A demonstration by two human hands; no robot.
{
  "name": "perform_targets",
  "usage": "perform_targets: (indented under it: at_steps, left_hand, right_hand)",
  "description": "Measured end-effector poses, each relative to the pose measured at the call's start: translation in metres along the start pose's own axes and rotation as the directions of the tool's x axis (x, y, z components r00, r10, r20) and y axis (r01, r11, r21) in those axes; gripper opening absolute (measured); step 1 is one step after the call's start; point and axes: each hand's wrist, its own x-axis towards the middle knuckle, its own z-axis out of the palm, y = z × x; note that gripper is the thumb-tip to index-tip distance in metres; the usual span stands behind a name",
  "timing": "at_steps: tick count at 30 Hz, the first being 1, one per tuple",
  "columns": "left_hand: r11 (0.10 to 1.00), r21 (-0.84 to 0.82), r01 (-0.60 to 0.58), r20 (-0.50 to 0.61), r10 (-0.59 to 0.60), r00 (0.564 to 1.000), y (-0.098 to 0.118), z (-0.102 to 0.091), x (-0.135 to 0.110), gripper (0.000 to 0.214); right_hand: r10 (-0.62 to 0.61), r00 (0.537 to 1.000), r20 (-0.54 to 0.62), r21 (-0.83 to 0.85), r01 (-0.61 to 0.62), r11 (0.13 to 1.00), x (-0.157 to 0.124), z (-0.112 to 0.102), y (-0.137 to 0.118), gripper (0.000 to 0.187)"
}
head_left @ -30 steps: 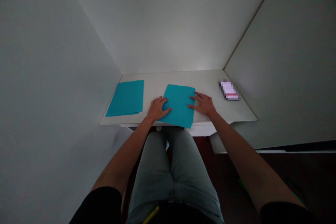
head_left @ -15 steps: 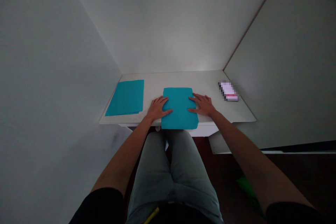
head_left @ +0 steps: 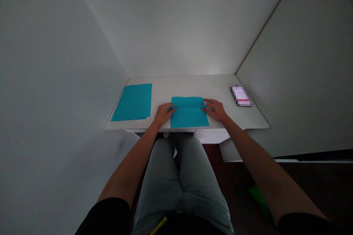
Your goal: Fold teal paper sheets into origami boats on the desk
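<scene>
A blue sheet of paper [head_left: 189, 117] lies on the white desk in front of me, with a raised crease running across it between my hands. At its left edge my left hand [head_left: 163, 113] pinches the paper between thumb and fingers. My right hand [head_left: 215, 109] grips the opposite edge at about the same height, thumb towards the middle. The fingertips under the paper are partly hidden.
A small stack of blue sheets [head_left: 132, 102] lies on the desk's left part. A phone [head_left: 241, 95] with a blurred screen rests at the right. White walls close in the desk [head_left: 190, 84] behind and on both sides. Something green [head_left: 259, 196] is on the dark floor.
My hands have gone from lying flat and spread on the sheet to pinching its side edges. A crease has risen across the paper, and its near edge has moved back onto the desk.
</scene>
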Motion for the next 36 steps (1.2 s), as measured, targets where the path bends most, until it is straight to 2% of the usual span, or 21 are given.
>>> perform_targets:
  at_steps: [3, 7, 11, 12, 14, 17, 20, 22, 24, 26, 29, 31, 33, 34, 36]
  left_hand:
    - [0.967, -0.235, 0.102, -0.061, -0.12, 0.991, -0.001, 0.003, 0.0, 0.033]
    - [0.842, -0.514, 0.165, -0.12, -0.261, 0.958, 0.003, -0.001, 0.011, 0.042]
    - [0.72, -0.659, 0.218, -0.031, -0.315, 0.948, 0.006, -0.014, 0.031, 0.049]
    - [0.728, -0.647, 0.227, -0.015, -0.309, 0.951, 0.005, -0.017, 0.035, 0.049]
    - [0.816, -0.526, 0.241, -0.025, -0.298, 0.954, 0.001, -0.022, 0.039, 0.042]
    - [0.946, -0.175, 0.274, -0.106, -0.294, 0.95, -0.004, -0.024, 0.031, 0.029]
    - [0.956, 0.126, 0.267, -0.225, -0.234, 0.946, 0.0, -0.016, 0.014, 0.043]
    - [0.946, 0.249, 0.207, -0.247, -0.145, 0.958, 0.009, -0.005, 0.004, 0.053]
    - [0.937, 0.324, 0.128, -0.184, -0.071, 0.98, 0.021, 0.009, -0.003, 0.057]
    - [0.927, 0.366, 0.081, -0.077, -0.057, 0.995, 0.033, 0.023, -0.007, 0.06]
    - [0.92, 0.388, -0.047, 0.119, 0.001, 0.993, 0.045, 0.037, -0.01, 0.062]
    - [0.912, 0.349, -0.214, 0.261, 0.125, 0.957, 0.048, 0.038, -0.012, 0.062]
    - [0.893, 0.293, -0.342, 0.357, 0.23, 0.905, 0.049, 0.036, -0.014, 0.061]
    - [0.886, 0.274, -0.374, 0.379, 0.258, 0.889, 0.049, 0.034, -0.015, 0.061]
    - [0.884, 0.262, -0.387, 0.383, 0.273, 0.883, 0.049, 0.03, -0.017, 0.061]
  right_hand:
    - [0.029, 0.999, -0.032, 0.078, -0.027, 0.997, 0.002, -0.001, 0.001, 0.037]
    - [0.091, 0.99, -0.106, 0.186, -0.071, 0.98, 0.002, -0.003, 0.001, 0.054]
    - [0.142, 0.981, -0.13, 0.213, -0.113, 0.97, 0.001, -0.001, 0.002, 0.061]
    - [0.146, 0.981, -0.127, 0.211, -0.117, 0.97, 0.001, -0.001, 0.002, 0.061]
    - [0.148, 0.982, -0.122, 0.201, -0.121, 0.972, 0.002, 0.001, 0.003, 0.062]
    - [0.146, 0.982, -0.118, 0.186, -0.123, 0.975, 0.002, 0.002, 0.003, 0.062]
    - [0.152, 0.981, -0.119, 0.171, -0.13, 0.977, 0.003, 0.003, 0.003, 0.062]
    - [0.155, 0.98, -0.126, 0.156, -0.135, 0.979, 0.003, 0.004, 0.003, 0.061]
    - [0.152, 0.98, -0.131, 0.14, -0.133, 0.981, 0.002, 0.005, 0.003, 0.061]
    - [0.147, 0.98, -0.133, 0.129, -0.13, 0.983, 0.002, 0.005, 0.002, 0.061]
    - [0.139, 0.982, -0.129, 0.114, -0.125, 0.986, 0.001, 0.004, 0.001, 0.059]
    - [0.128, 0.985, -0.12, 0.084, -0.118, 0.989, 0.001, 0.003, 0.001, 0.058]
    - [0.109, 0.988, -0.108, 0.039, -0.106, 0.994, 0.002, 0.004, 0.0, 0.057]
    - [0.103, 0.989, -0.104, 0.018, -0.102, 0.995, 0.002, 0.004, -0.001, 0.056]
    - [0.1, 0.99, -0.099, -0.009, -0.101, 0.995, 0.003, 0.005, -0.002, 0.053]
